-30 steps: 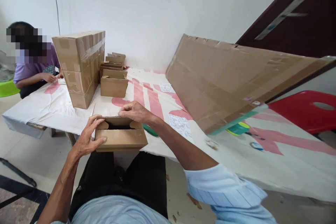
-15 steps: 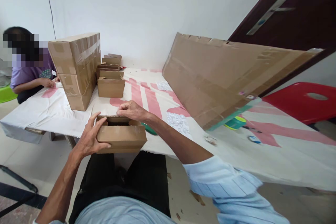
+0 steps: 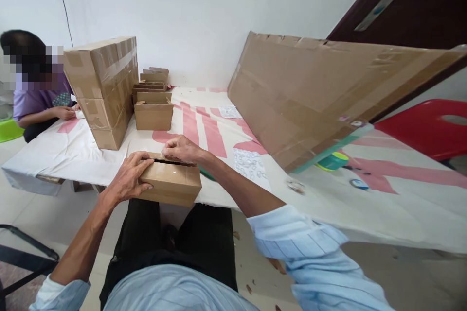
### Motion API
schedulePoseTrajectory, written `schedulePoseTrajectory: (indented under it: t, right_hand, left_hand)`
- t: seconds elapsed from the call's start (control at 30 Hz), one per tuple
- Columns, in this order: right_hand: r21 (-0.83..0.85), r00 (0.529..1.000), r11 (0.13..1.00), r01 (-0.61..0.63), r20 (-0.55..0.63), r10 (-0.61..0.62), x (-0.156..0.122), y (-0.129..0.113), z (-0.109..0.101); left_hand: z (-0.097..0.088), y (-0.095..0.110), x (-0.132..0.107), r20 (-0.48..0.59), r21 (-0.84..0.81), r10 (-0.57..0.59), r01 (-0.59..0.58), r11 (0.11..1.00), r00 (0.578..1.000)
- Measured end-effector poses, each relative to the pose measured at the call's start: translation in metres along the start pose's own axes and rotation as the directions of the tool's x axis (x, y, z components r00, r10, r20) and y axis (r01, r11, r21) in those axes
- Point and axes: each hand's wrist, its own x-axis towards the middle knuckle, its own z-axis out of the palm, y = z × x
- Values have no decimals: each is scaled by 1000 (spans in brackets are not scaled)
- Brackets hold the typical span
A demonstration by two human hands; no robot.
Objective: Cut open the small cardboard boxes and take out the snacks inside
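A small brown cardboard box (image 3: 170, 182) sits at the table's front edge, close to my body. Its top flaps are folded nearly together, with a narrow dark gap between them. My left hand (image 3: 133, 175) wraps round the box's left end, fingers on top and thumb on the near side. Over the far flap, my right hand (image 3: 180, 148) is closed with fingers curled and pinched. Something small and pale shows at its fingertips, too small to name.
Taped cartons (image 3: 105, 87) stand stacked at the left, beside several open boxes (image 3: 153, 114). A large cardboard sheet (image 3: 299, 92) leans at the right. Near it lie a tape roll (image 3: 359, 183) and a green container (image 3: 333, 160). A co-worker (image 3: 40, 92) sits far left.
The box's flaps have come down, narrowing the opening to a slit. My left fingers have moved from spread at the corner to lying over the top. The camera view has shifted slightly.
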Motion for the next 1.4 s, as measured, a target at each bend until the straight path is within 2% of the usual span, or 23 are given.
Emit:
schedulePoseTrajectory:
  t: [0.3,0.47,0.67,0.8,1.07,1.27,1.33,1.4]
  right_hand:
    - [77,996,996,-41,-76,47,15,7,5]
    - [75,996,995,-63,-65,68,21,5,3]
    - [55,996,998,-17,-82,22,25,10,6]
    - [48,996,999,11,-90,-7,23,13,7]
    - [-23,993,1000,-9,-115,7,32,11,6]
    - [-6,978,981,192,-76,-192,28,16,8]
    - [2,979,983,183,-94,-182,30,19,7]
    - [22,981,992,122,-154,-117,35,21,5]
  left_hand:
    - [-1,1,1,-2,19,5,-5,1000,1000]
    - [-1,-1,1,4,33,14,-14,999,1000]
    - [-4,1,6,59,77,-27,23,997,998]
    - [-8,6,13,127,140,-18,0,990,992]
    - [-13,10,16,168,205,-38,3,979,985]
    - [-19,13,27,250,255,-44,-22,967,967]
    - [-19,13,30,253,239,-26,-36,970,967]
    - [-19,12,30,252,229,-10,-50,972,968]
